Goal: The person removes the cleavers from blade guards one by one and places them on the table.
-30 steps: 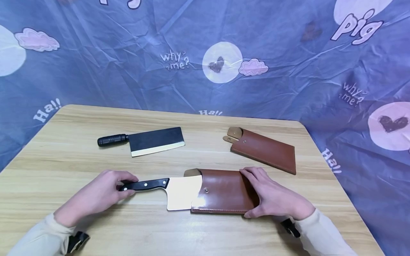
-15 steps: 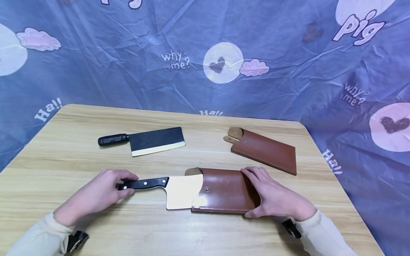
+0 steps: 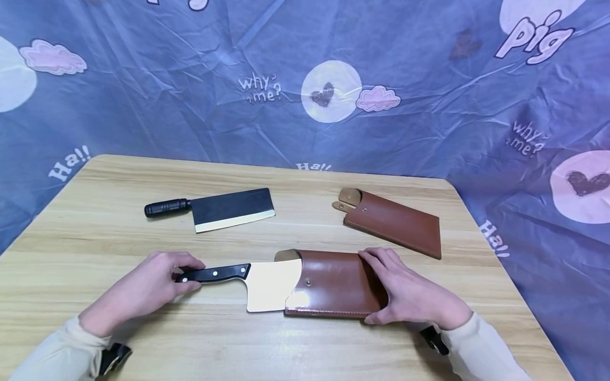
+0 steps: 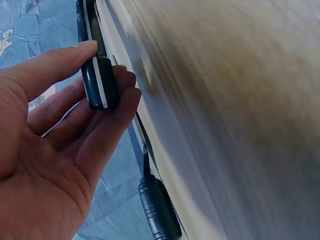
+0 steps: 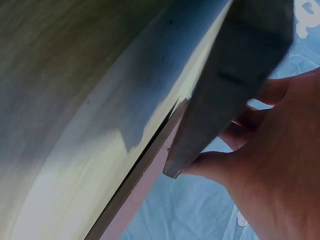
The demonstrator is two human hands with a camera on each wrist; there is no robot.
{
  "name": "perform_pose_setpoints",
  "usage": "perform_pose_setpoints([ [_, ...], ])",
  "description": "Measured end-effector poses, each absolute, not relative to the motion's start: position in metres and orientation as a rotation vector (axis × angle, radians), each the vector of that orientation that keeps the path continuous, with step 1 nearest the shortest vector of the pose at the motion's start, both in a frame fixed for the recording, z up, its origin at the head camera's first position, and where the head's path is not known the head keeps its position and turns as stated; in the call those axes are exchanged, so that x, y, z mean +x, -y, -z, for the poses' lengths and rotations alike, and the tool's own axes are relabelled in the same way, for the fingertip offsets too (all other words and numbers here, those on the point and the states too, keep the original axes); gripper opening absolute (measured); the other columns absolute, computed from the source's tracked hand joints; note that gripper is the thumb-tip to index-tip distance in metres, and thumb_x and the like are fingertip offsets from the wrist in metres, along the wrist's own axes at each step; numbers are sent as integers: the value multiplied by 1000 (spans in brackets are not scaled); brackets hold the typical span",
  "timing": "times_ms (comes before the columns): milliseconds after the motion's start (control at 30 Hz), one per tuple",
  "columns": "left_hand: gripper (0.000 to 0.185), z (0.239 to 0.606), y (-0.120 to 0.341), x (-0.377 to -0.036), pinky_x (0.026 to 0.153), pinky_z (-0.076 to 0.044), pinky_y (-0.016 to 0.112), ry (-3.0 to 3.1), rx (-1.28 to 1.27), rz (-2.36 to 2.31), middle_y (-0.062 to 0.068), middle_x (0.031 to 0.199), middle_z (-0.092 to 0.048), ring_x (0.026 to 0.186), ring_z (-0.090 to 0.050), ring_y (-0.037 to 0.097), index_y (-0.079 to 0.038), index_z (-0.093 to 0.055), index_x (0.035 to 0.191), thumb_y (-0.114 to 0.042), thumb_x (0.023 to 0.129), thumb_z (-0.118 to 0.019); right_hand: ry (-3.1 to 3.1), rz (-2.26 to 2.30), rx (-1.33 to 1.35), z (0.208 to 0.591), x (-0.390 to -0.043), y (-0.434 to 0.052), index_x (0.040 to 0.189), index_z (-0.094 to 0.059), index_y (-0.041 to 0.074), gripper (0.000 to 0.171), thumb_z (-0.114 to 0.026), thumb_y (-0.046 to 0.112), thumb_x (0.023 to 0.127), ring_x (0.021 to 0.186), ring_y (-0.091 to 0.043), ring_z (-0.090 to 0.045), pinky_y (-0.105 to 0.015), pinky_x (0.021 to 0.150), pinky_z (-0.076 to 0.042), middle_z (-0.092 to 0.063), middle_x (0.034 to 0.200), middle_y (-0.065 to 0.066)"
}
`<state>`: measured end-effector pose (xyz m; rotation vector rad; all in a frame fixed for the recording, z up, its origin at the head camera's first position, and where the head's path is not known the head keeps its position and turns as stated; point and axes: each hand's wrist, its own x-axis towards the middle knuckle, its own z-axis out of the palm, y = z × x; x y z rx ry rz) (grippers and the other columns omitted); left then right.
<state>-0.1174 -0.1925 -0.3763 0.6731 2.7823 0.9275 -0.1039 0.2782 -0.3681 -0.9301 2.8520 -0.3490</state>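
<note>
In the head view, a cleaver with a black riveted handle (image 3: pixel 215 273) has its pale blade (image 3: pixel 271 287) partly inside the mouth of a brown leather sheath (image 3: pixel 340 286). My left hand (image 3: pixel 147 288) pinches the handle's butt end between thumb and fingers; the left wrist view shows this butt (image 4: pixel 100 82) close up. Spread across the sheath's right end, my right hand (image 3: pixel 407 291) grips it with the thumb at the near edge and the fingers at the far edge. The held sheath (image 5: pixel 225 90) looks dark in the right wrist view.
Behind lies a second cleaver (image 3: pixel 233 210) with a dark blade and ribbed black handle (image 3: pixel 167 208). A second brown sheath (image 3: pixel 395 222) lies at the back right, its strap unfastened. All rest on a wooden table (image 3: pixel 205 344) before a blue printed cloth (image 3: pixel 190 106).
</note>
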Motion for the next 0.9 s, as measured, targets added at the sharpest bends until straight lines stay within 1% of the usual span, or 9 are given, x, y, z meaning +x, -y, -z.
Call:
perform_pose_setpoints([
  [133,27,376,193,-118,68,-50,32,-2794,682,-908,-4,99,-68,78,-57,9,-11,-74,105,-14,79,-82,-2863,340,-939,368,-104,-278,149,-33,2,119,-88,56,58,131,-18,-32,-37,104,-38,-35,143,-5],
  [300,27,377,193,-118,69,-50,33,-2788,676,-908,-5,98,-68,79,-59,10,-12,-73,104,-15,78,-82,-2866,344,-946,368,-104,-278,148,-34,2,119,-88,56,58,131,-18,-32,-37,104,-37,-35,142,-5],
  [700,28,376,195,-117,66,-50,32,-2800,679,-895,-5,97,-67,78,-58,9,-12,-73,104,-14,78,-83,-2882,349,-969,369,-105,-280,147,-35,0,119,-89,56,57,130,-20,-34,-39,102,-39,-37,142,-7],
  [900,32,377,195,-117,70,-50,35,-2810,679,-865,-5,99,-68,81,-59,11,-11,-73,105,-18,76,-85,-2875,350,-943,369,-104,-281,147,-35,1,118,-88,57,58,130,-19,-33,-39,103,-38,-36,141,-6],
])
